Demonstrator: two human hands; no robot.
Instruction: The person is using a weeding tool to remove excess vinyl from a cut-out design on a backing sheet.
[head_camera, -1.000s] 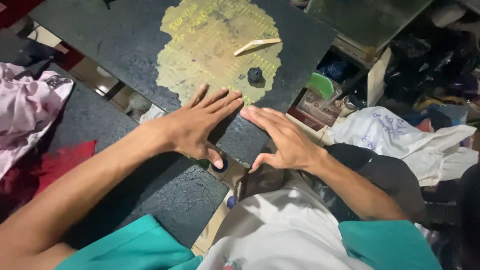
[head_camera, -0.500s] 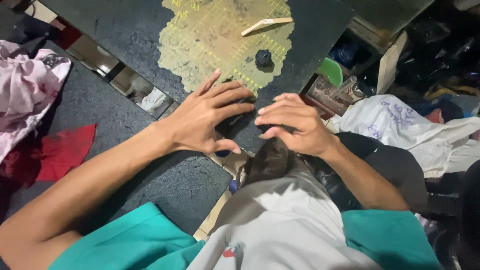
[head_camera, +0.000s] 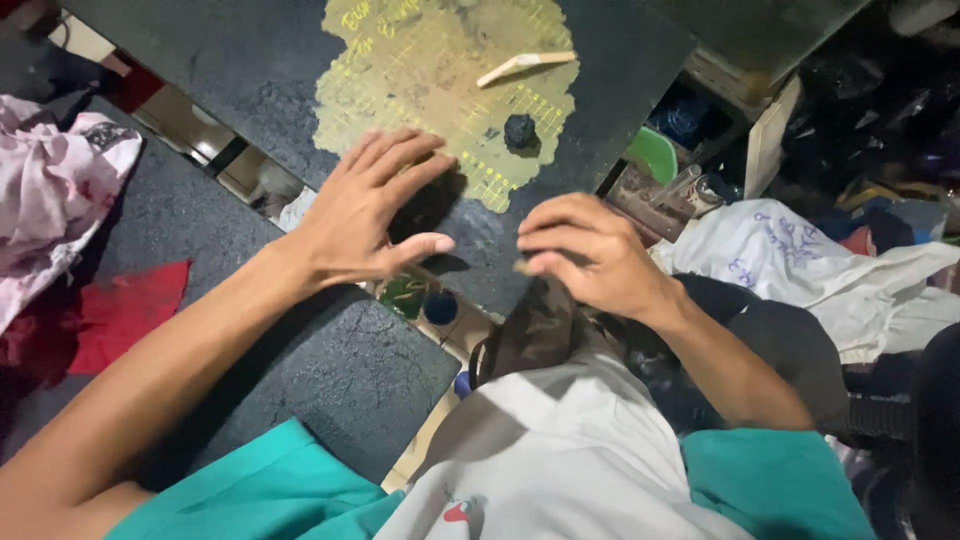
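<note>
1. Both hands have lifted off the dark board since a second ago, when they lay flat and side by side on it.
2. Left hand (head_camera: 375, 215) now hovers with fingers spread and nothing in it, above the board's worn yellow grid patch (head_camera: 440, 90).
3. Right hand (head_camera: 590, 255) has curled, its fingertips pinched on the edge of a camouflage cloth (head_camera: 535, 335) at the board's near edge.
4. That cloth has come up between the hands, so the work has moved from pressing flat to gripping fabric.
5. Untouched: a pale wooden stick (head_camera: 525, 66) and a small black lump (head_camera: 519, 130).
</note>
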